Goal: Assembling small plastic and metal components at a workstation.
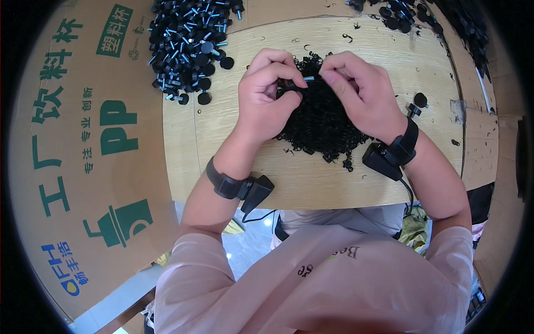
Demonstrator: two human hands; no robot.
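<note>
My left hand (pixel 272 92) is closed on a black-headed bolt, its head mostly hidden by the fingers. The bolt's bare metal shank (pixel 309 78) points toward my right hand (pixel 359 92). That hand is closed in a pinch close to the shank's tip; whatever sits between its thumb and finger is too small to make out. Beneath both hands spreads a heap of small black curled plastic pieces (pixel 320 125). Farther left lies a large pile of black round-headed bolts (pixel 186 47) with shiny shanks.
More black-headed bolts lie at the far right (pixel 397 16), and a loose black bolt head (pixel 420 100) is beside my right wrist. Stray curled bits dot the wooden tabletop (pixel 250 161). A tall printed cardboard panel (pixel 67 183) borders the left. Strapped wrist boxes (pixel 381 158) trail cables.
</note>
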